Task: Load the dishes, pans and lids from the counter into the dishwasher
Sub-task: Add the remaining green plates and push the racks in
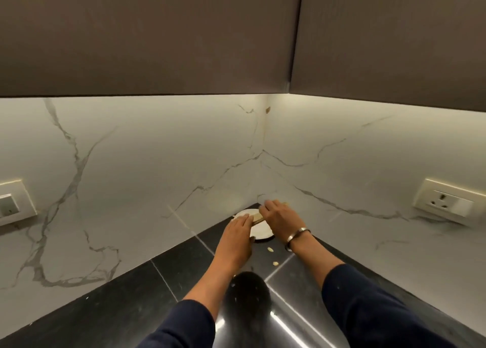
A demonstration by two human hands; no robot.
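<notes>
Plate (259, 229): white, on the black counter (126, 303), deep in the corner below the marble walls (136, 163).
Left hand (236, 237): fingers straight, resting on the plate's near-left rim.
Right hand (280, 220): fingers curled around a tan scrap (257, 218) over the plate.
Crumbs (270, 249): on the counter just beside the plate.
Sockets (447, 201): on the walls, well apart on either side.
Cabinets (147, 35): overhead.

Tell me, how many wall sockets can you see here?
2: one socket plate on the right wall, one socket plate at the left edge, partly cut off. Others may lie outside the view.
</notes>
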